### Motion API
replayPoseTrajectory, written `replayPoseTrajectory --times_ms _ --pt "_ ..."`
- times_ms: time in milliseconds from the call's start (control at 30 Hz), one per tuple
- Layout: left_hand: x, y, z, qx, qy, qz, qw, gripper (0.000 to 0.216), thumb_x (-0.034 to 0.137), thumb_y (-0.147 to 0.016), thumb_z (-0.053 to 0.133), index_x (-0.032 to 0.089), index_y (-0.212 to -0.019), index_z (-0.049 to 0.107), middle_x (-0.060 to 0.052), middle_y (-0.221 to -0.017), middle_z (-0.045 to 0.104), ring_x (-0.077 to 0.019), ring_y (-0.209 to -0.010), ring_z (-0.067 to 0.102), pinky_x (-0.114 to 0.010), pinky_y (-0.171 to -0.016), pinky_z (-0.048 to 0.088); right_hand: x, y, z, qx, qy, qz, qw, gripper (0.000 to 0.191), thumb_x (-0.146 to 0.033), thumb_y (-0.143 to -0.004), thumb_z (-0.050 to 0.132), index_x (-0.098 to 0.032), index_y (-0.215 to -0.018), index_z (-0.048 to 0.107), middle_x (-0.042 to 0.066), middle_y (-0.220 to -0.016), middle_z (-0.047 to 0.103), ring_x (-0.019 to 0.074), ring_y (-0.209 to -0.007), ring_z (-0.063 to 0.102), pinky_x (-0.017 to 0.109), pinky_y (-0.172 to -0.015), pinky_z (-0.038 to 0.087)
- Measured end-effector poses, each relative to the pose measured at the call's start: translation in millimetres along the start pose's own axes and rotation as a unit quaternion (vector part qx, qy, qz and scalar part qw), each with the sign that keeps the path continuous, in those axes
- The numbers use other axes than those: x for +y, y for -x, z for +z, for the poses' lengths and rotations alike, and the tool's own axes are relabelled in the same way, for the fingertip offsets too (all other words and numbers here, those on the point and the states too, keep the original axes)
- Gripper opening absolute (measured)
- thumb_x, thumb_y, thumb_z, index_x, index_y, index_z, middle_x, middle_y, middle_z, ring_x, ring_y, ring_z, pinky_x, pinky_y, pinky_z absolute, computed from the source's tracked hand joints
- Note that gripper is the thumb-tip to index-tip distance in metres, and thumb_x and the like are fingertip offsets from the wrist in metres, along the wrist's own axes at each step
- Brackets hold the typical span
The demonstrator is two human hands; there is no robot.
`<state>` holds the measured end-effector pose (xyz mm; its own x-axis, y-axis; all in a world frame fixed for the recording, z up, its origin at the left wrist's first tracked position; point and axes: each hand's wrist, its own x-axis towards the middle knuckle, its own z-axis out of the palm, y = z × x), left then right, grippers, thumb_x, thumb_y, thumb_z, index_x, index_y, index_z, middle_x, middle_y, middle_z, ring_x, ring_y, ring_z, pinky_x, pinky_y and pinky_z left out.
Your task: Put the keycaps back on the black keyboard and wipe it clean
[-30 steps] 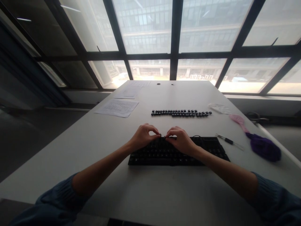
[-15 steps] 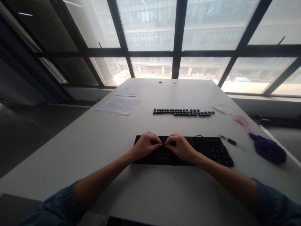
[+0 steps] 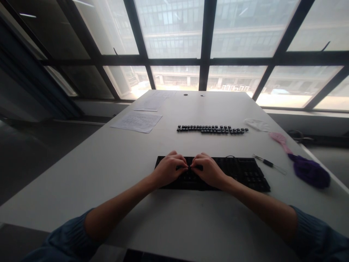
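Note:
A black keyboard [image 3: 237, 178] lies flat on the white table below me. Over its left-middle part, my left hand [image 3: 172, 168] is closed, thumb and index finger pinched together. Facing it, my right hand [image 3: 205, 168] pinches the same way, and the fingertips of both nearly meet. Between them is a small dark keycap [image 3: 189, 167], mostly covered by my fingers. Beyond the keyboard, loose black keycaps [image 3: 214, 131] stand in two rows. To the keyboard's right rests a wire keycap puller [image 3: 268, 163] with a black handle.
Printed papers [image 3: 136, 121] lie at the table's left edge. On the right are a clear plastic bag [image 3: 257, 124], a pink-handled brush [image 3: 280, 140] and a purple cloth piece [image 3: 311, 171] joined to it. Large windows stand behind the table [image 3: 131, 149].
Both hands stay pinched over the same spot, with only slight finger movement. The whole view has shifted a little.

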<state>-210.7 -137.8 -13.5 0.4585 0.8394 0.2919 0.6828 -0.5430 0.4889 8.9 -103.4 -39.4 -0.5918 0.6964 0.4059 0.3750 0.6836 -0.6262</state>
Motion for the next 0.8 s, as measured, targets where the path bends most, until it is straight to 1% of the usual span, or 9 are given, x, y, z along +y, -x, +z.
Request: replayPoseTrajectory --times_ms 133,300,433,567,800 --pt "3 3 -2 -0.006 -0.03 0.022 0.999 0.012 0.027 -0.092 0.068 0.023 -0.086 0.078 -0.003 -0.097 0.074 -0.0207 -0.091 0.057 -0.035 -0.085 0.049 -3 1 -2 -0.017 0.04 -0.042 0.998 0.013 -0.009 -0.086 0.069 -0.02 -0.08 0.071 0.005 -0.089 0.07 0.0206 -0.092 0.06 0.033 -0.083 0.05" --pt "3 4 2 0.004 -0.04 0.036 0.999 0.014 0.024 -0.092 0.066 0.022 -0.083 0.075 -0.002 -0.096 0.073 -0.0199 -0.091 0.056 -0.035 -0.086 0.05 -11 3 -5 -0.022 0.104 -0.069 0.992 0.013 -0.019 -0.09 0.066 -0.021 -0.077 0.069 0.006 -0.091 0.069 0.0211 -0.092 0.058 0.035 -0.084 0.05" --pt "5 3 4 0.01 -0.049 0.048 0.998 0.014 0.022 -0.092 0.065 0.021 -0.082 0.074 -0.003 -0.095 0.072 -0.0194 -0.089 0.056 -0.035 -0.087 0.05 -12 4 -4 -0.022 0.124 -0.073 0.989 0.016 -0.019 -0.092 0.064 -0.021 -0.077 0.068 0.006 -0.091 0.068 0.0204 -0.091 0.058 0.035 -0.086 0.05" --pt "7 4 4 0.01 -0.05 0.054 0.997 0.015 0.022 -0.093 0.064 0.021 -0.081 0.073 -0.003 -0.095 0.071 -0.0196 -0.088 0.056 -0.035 -0.085 0.05 -11 5 -2 -0.027 0.135 -0.067 0.988 0.019 -0.02 -0.094 0.061 -0.021 -0.076 0.067 0.006 -0.09 0.067 0.0199 -0.09 0.058 0.034 -0.084 0.05" --pt "6 5 6 -0.007 -0.058 0.042 0.997 0.02 0.022 -0.094 0.06 0.021 -0.078 0.072 -0.004 -0.095 0.071 -0.0203 -0.088 0.057 -0.037 -0.087 0.05 -10 7 0 -0.045 0.154 -0.061 0.985 0.019 -0.019 -0.095 0.058 -0.021 -0.078 0.067 0.007 -0.091 0.066 0.0213 -0.091 0.056 0.035 -0.084 0.049"
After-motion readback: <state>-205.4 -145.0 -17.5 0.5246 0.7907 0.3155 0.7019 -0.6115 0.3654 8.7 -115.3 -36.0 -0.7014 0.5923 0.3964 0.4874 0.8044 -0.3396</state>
